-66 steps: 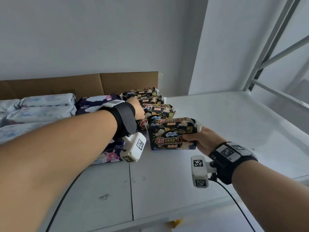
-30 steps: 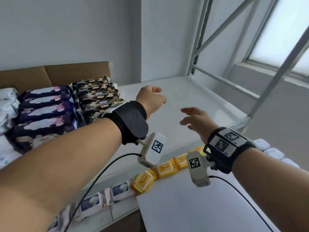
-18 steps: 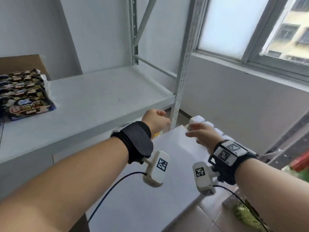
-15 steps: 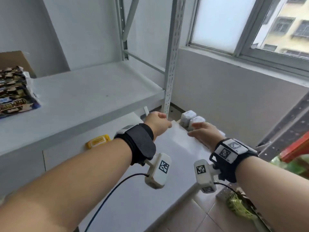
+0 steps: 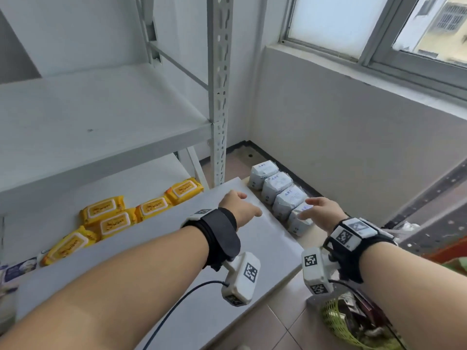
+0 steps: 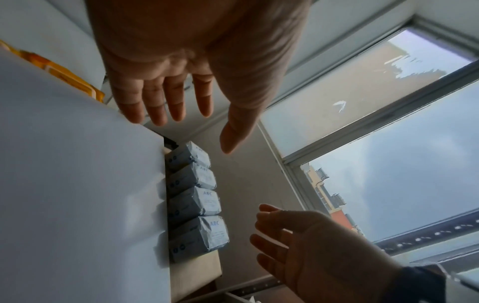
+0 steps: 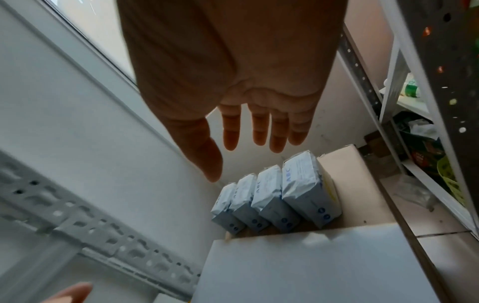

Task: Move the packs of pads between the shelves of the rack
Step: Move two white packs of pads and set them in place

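Note:
Several pale blue-white packs of pads marked ABC (image 5: 275, 190) stand in a row on a cardboard base, low beside the right edge of a white shelf board (image 5: 177, 248). My left hand (image 5: 240, 208) hovers over that board's far corner, fingers straight, holding nothing. My right hand (image 5: 318, 210) hangs just above the nearest pack, fingers spread and empty. In the left wrist view the left hand (image 6: 197, 131) is open above the packs (image 6: 197, 196). In the right wrist view the right hand (image 7: 246, 147) is open over the row of packs (image 7: 272, 198).
A bare white upper shelf (image 5: 88, 117) and the rack's perforated upright (image 5: 218, 97) stand to the left. Yellow wipes packs (image 5: 113, 218) lie on the shelf below. A green mesh basket (image 5: 348, 329) sits on the tiled floor at lower right. A wall and window close the right side.
The dark pack my right hand held stays on the upper shelf. The view has swung down and right, and both empty hands have dropped towards the row of pale packs.

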Tool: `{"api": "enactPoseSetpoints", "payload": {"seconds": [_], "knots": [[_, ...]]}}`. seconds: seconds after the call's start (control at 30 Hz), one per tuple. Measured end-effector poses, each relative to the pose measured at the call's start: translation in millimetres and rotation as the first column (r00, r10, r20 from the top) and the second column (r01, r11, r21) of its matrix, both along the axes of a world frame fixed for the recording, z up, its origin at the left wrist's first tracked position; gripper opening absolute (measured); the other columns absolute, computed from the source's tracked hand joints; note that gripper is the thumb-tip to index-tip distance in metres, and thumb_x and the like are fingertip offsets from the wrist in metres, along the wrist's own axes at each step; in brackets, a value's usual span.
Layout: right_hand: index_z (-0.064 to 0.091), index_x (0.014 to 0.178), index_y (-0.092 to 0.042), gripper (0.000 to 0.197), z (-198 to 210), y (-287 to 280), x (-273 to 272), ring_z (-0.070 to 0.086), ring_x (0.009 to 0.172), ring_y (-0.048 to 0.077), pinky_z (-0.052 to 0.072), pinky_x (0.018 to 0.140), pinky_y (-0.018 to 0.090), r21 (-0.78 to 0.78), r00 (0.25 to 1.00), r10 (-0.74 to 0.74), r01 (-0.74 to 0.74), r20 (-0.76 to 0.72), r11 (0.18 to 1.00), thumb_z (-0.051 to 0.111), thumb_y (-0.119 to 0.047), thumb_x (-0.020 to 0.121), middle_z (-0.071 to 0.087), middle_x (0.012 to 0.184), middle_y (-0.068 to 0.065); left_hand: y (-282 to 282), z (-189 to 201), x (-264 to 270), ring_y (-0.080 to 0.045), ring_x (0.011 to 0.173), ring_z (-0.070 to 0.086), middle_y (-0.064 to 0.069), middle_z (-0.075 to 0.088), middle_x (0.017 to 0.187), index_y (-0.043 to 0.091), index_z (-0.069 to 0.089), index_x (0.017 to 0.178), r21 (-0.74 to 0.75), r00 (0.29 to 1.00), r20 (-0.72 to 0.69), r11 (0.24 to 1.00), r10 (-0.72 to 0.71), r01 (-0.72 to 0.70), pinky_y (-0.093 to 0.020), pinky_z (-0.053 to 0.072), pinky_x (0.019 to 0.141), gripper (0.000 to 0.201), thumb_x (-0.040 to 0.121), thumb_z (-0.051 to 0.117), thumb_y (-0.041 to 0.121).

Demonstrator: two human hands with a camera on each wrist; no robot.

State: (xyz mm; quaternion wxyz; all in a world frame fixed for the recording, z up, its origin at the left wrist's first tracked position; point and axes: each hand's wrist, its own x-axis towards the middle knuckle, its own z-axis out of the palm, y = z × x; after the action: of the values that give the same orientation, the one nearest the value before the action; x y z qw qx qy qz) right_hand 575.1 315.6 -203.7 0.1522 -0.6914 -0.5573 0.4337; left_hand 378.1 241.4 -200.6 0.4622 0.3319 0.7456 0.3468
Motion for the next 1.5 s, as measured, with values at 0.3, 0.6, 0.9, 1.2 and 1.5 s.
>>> {"api": "enactPoseSetpoints", "payload": {"seconds": [0.3, 0.6, 0.9, 1.2, 1.5], "knots": [[0.042, 0.138, -0.013, 0.071, -58, 102, 48, 0.049, 0.123, 0.025, 0.041, 0.087, 0.029, -0.081, 0.986, 0.048, -0.036, 0.157, 0.996, 0.071, 0.001, 0.074, 0.049, 0.138, 0.009, 100, -64, 65, -0.022, 0.117, 0.051, -0.006, 0.051, 0.134, 0.013, 0.045, 0.135, -0.114, 1.0, 0.031, 0.994, 0.0, 0.003, -0.026, 0.039, 0.09, 0.07, 0.073, 0.076, 0.021], [0.033, 0.144, -0.025, 0.08, -117, 150, 64, 0.046, 0.125, 0.025, 0.041, 0.078, 0.025, -0.108, 0.913, 0.336, -0.319, 0.232, 0.941, 0.058, 0.009, 0.077, 0.039, 0.143, 0.007, 167, -122, 117, -0.024, 0.122, 0.049, -0.01, 0.045, 0.138, 0.014, 0.039, 0.138, -0.129, 0.986, -0.052, 0.978, 0.159, -0.165, -0.027, 0.04, 0.099, 0.068, 0.078, 0.071, 0.017], [0.031, 0.135, -0.027, 0.094, -142, 166, 69, 0.054, 0.1, 0.02, 0.051, 0.086, 0.034, -0.149, 0.802, 0.55, -0.529, 0.232, 0.835, 0.077, 0.003, 0.06, 0.044, 0.108, -0.004, 199, -158, 130, -0.021, 0.122, 0.048, -0.005, 0.046, 0.134, 0.017, 0.034, 0.138, -0.123, 0.97, -0.138, 0.969, 0.198, -0.216, -0.026, 0.04, 0.099, 0.079, 0.071, 0.075, 0.011], [0.045, 0.106, -0.031, 0.072, -145, 181, 75, 0.056, 0.095, 0.017, 0.051, 0.083, 0.036, -0.198, 0.7, 0.674, -0.645, 0.235, 0.738, 0.086, -0.007, 0.052, 0.056, 0.1, -0.005, 195, -172, 112, -0.017, 0.099, 0.055, 0.002, 0.059, 0.118, 0.025, 0.047, 0.124, -0.159, 0.968, -0.243, 0.982, 0.065, -0.106, -0.027, 0.048, 0.09, 0.076, 0.057, 0.084, 0.03], [0.054, 0.093, -0.025, 0.057, -92, 178, 62, 0.062, 0.085, 0.01, 0.05, 0.064, 0.016, -0.306, 0.702, 0.71, -0.688, -0.05, 0.658, 0.084, 0.004, 0.054, 0.065, 0.09, -0.006, 158, -138, 85, -0.014, 0.088, 0.063, 0.011, 0.063, 0.091, 0.032, 0.053, 0.083, -0.14, 0.983, -0.1, 0.975, 0.157, -0.17, -0.035, 0.058, 0.08, 0.05, 0.045, 0.083, 0.042]]}}
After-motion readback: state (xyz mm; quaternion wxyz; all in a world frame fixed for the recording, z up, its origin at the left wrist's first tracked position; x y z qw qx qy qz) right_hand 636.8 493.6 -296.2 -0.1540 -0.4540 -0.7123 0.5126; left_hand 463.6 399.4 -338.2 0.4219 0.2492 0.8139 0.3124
